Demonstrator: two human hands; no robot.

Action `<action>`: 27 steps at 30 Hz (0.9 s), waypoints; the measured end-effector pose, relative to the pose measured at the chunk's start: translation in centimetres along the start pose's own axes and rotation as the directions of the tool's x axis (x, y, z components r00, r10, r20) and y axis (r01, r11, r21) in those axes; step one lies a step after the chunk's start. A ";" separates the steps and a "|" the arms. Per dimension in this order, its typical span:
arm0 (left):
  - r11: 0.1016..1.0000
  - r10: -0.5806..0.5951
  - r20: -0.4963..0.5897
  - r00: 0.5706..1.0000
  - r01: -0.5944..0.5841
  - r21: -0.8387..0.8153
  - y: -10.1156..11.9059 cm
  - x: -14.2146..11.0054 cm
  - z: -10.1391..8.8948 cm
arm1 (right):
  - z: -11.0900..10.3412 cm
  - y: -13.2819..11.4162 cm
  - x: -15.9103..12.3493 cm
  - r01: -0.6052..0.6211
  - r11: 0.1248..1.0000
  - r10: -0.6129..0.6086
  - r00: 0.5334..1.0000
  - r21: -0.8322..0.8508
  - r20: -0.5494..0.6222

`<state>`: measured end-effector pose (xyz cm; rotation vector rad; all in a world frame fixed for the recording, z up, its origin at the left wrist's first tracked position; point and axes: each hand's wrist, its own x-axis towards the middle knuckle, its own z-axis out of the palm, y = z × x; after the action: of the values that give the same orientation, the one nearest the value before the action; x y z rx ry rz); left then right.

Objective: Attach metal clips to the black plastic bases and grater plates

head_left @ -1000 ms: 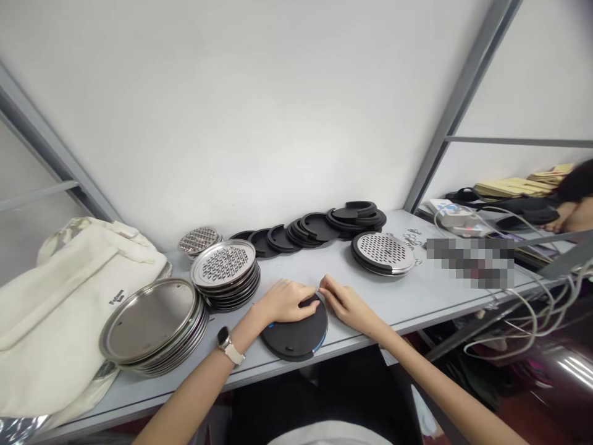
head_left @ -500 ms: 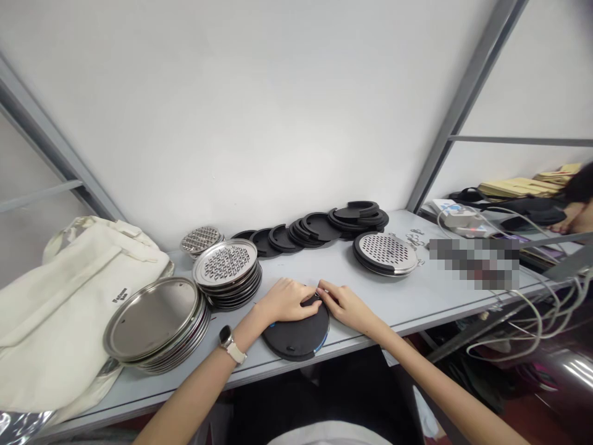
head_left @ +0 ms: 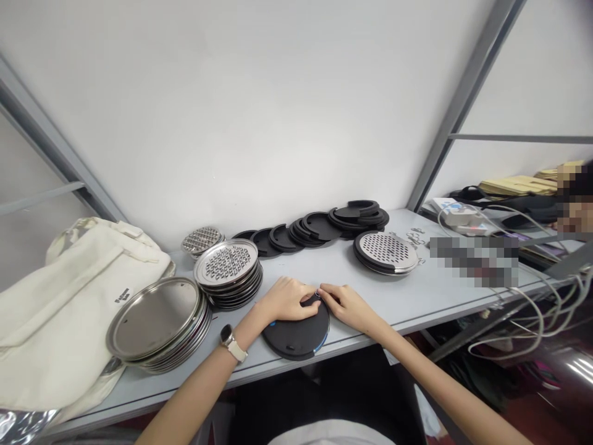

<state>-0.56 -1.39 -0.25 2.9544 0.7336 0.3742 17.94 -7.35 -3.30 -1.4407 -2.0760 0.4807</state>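
A round black disc with a strip of blue at its edge lies at the front of the table. My left hand, a watch at its wrist, rests over the disc's far side, thumb and finger curled in around its rim. Close beside it, my right hand pinches a small metal ring at the disc's far edge. The fingertips of both hands nearly meet there, hiding part of the ring. To the right lies a perforated metal grater disc set in a black holder.
Stacked grater plates and plain metal discs stand on the left, by a cream bag. Black holders line the wall. Loose metal rings lie at right, near white cables. Another person is partly visible at far right.
Both hands keep almost the same hold at the disc's far edge. The view shifts very slightly; nothing else has visibly moved on the table.
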 end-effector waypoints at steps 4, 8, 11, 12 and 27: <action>1.000 0.013 0.009 1.000 -0.013 -0.002 0.0 0.1 0.0 | 0.0 0.2 0.0 0.000 1.000 0.000 1.000 -0.021 0.014; 1.000 0.021 0.021 1.000 -0.021 0.013 0.1 0.0 -0.1 | 0.0 0.2 -0.1 0.002 1.000 -0.001 1.000 -0.027 0.025; 0.999 0.030 0.016 0.999 -0.031 0.016 0.0 0.0 0.0 | -0.1 0.1 -0.1 0.005 1.000 -0.005 1.000 -0.027 0.019; 0.999 0.031 0.014 0.999 -0.032 0.015 0.0 0.0 0.0 | -0.1 0.0 -0.1 0.005 1.000 -0.005 1.000 -0.025 0.015; 0.998 0.063 0.012 0.998 -0.063 0.026 0.2 0.0 -0.2 | -0.1 0.4 -0.3 0.004 1.000 -0.004 1.000 -0.007 -0.016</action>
<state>-0.48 -1.60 -0.06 3.0070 0.6508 0.3548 18.37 -7.46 -3.48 -1.4392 -2.0694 0.4594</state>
